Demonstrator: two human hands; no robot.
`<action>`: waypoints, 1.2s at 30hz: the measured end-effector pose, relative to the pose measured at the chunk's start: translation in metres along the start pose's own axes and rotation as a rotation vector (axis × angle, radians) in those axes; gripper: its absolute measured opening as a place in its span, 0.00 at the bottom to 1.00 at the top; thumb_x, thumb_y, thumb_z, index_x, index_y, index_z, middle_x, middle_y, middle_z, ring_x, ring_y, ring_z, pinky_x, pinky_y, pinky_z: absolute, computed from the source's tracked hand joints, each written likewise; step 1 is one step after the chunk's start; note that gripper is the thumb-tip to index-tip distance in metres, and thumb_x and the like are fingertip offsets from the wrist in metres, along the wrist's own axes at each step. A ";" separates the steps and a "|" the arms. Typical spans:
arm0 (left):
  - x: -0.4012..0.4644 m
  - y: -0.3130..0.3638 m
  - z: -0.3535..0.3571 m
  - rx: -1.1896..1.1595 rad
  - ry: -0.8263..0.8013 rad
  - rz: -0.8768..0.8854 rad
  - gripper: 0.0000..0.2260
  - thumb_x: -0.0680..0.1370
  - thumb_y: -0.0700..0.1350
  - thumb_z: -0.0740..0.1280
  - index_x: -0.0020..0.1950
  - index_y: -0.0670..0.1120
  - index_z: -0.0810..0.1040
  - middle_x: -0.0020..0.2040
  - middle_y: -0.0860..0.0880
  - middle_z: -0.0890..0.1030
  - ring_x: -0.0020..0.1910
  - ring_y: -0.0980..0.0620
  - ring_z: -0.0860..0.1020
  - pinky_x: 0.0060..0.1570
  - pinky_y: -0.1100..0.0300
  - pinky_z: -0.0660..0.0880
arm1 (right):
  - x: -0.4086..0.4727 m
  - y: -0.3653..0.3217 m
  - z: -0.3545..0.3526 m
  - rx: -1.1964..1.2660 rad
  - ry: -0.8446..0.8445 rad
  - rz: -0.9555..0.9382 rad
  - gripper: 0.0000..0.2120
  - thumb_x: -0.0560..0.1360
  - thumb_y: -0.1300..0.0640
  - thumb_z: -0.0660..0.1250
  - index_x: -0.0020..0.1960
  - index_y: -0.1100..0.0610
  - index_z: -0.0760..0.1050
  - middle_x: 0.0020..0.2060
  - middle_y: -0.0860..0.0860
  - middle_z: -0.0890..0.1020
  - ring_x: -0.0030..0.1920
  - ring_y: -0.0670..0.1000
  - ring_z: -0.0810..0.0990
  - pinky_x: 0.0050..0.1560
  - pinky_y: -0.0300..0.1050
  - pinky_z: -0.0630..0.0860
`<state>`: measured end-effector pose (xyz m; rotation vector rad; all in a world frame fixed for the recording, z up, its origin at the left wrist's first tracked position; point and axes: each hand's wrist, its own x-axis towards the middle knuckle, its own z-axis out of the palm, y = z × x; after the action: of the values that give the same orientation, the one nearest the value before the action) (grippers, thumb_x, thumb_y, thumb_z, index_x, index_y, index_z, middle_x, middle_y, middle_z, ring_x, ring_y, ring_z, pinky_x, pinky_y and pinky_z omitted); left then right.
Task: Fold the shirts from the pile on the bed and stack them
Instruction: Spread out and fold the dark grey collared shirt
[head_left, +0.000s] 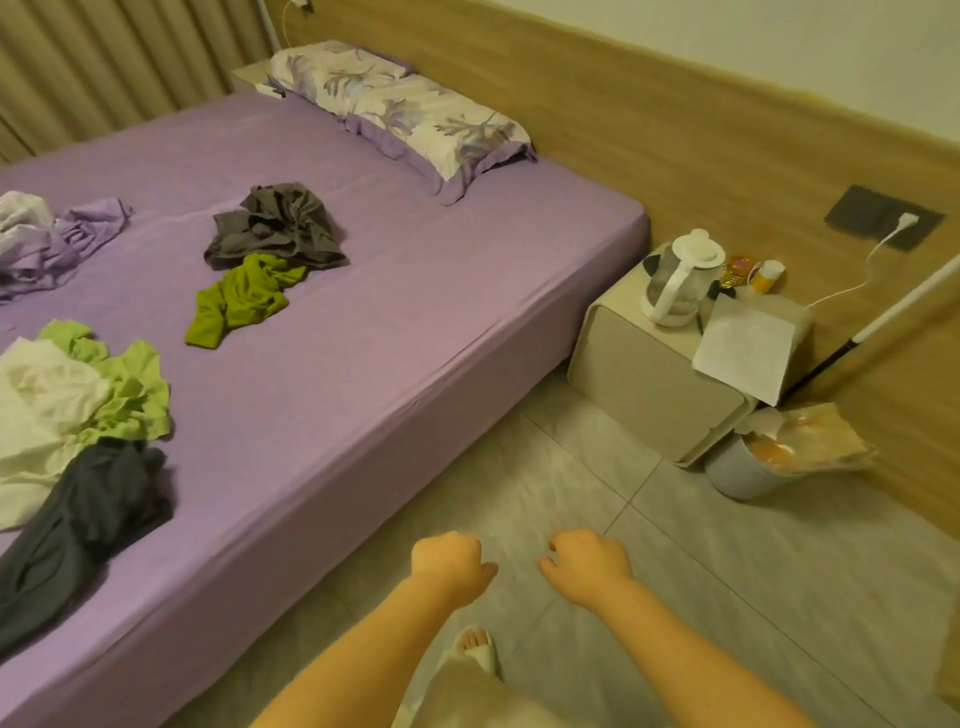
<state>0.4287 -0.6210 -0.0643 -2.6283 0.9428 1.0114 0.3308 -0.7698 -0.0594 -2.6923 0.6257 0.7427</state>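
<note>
Both hands are out over the floor tiles beside the bed (363, 291), well short of any cloth: the left hand (451, 564) is balled into a loose fist around nothing, and the right hand (587, 564) hangs with its fingers curled, likewise carrying nothing. The shirts lie crumpled in two clumps on the purple sheet, a dark grey shirt (278, 226) touching an olive green shirt (239, 299) toward the middle, and a nearer heap (78, 415) of white, pale green and charcoal pieces at the left edge. I'd say the worry is the tangling: pull one piece from that near heap and its neighbours may drag along or slip off the mattress side onto the floor. The lilac bedding (47, 239) bunched further back could be mistaken for a shirt. No writing or brand is readable anywhere, not even on the kettle (678, 283).
</note>
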 end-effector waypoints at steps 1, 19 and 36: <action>0.008 -0.003 -0.007 -0.002 0.000 0.000 0.21 0.79 0.60 0.55 0.33 0.47 0.68 0.31 0.51 0.68 0.35 0.49 0.71 0.37 0.56 0.71 | 0.009 -0.003 -0.006 0.009 0.012 0.004 0.15 0.77 0.47 0.55 0.52 0.56 0.74 0.49 0.54 0.81 0.48 0.55 0.80 0.45 0.46 0.73; 0.127 -0.010 -0.101 -0.168 0.041 -0.143 0.21 0.78 0.61 0.56 0.33 0.48 0.66 0.30 0.51 0.67 0.33 0.49 0.69 0.35 0.56 0.67 | 0.159 0.006 -0.101 -0.058 -0.063 -0.127 0.12 0.77 0.46 0.55 0.48 0.53 0.71 0.46 0.53 0.79 0.47 0.55 0.78 0.43 0.44 0.69; 0.196 0.009 -0.179 -0.431 0.006 -0.464 0.21 0.79 0.60 0.56 0.49 0.45 0.78 0.42 0.46 0.79 0.46 0.45 0.80 0.42 0.54 0.74 | 0.303 0.027 -0.186 -0.241 -0.194 -0.398 0.16 0.78 0.44 0.56 0.55 0.54 0.74 0.52 0.52 0.81 0.53 0.54 0.79 0.48 0.45 0.72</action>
<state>0.6317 -0.7915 -0.0563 -2.9739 0.0882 1.1759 0.6303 -0.9625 -0.0729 -2.7763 -0.0527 0.9972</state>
